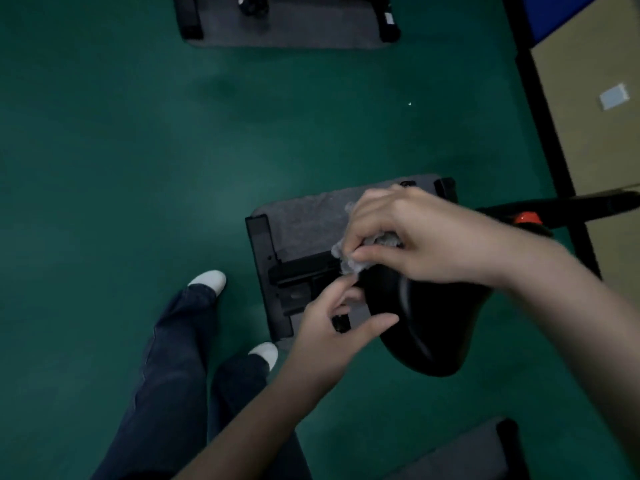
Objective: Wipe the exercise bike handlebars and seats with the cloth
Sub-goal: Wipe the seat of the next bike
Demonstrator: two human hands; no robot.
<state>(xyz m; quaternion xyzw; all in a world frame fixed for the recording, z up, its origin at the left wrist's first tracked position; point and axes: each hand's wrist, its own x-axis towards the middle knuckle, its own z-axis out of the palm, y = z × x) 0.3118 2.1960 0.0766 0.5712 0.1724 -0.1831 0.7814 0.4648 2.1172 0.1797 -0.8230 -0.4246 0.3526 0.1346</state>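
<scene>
A black exercise bike seat sits at centre right, seen from above. My right hand is shut on a crumpled grey cloth and presses it against the narrow front tip of the seat. My left hand hovers just below and left of that tip, fingers spread and thumb out, holding nothing. The handlebars are not in sight; only a black frame bar with a red knob runs off to the right behind my right arm.
The bike's black base bar rests on a grey mat over green floor. My feet in white shoes stand left of it. Another bike base on a mat lies at top; a mat corner is at the bottom right.
</scene>
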